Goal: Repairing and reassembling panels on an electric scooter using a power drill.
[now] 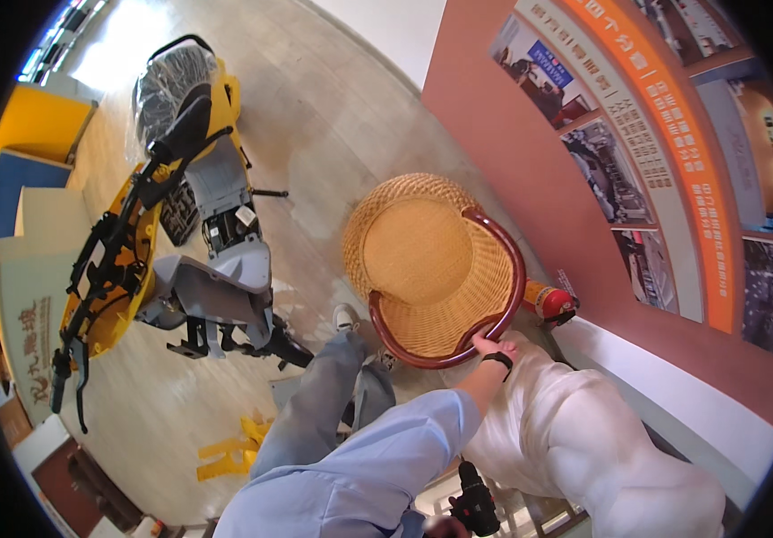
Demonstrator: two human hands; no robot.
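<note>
A round wicker chair (418,247) with a woven seat and a dark red wooden rim stands on the floor ahead. My left hand (496,348), with a black band at the wrist, is closed on the chair's near rim. The light blue sleeve of that arm reaches across from the lower left. At the bottom edge a black cordless drill (476,502) has its chuck pointing up. My right hand (444,527) is at the drill's lower left side, mostly cut off by the frame, and appears closed on it.
A partly stripped yellow motorbike (216,179) stands at the left. A red fire extinguisher (549,303) is by the display wall (512,161). Plastic-wrapped white furniture (574,430) lies close on the right. Yellow panels (234,453) are on the floor beside my legs.
</note>
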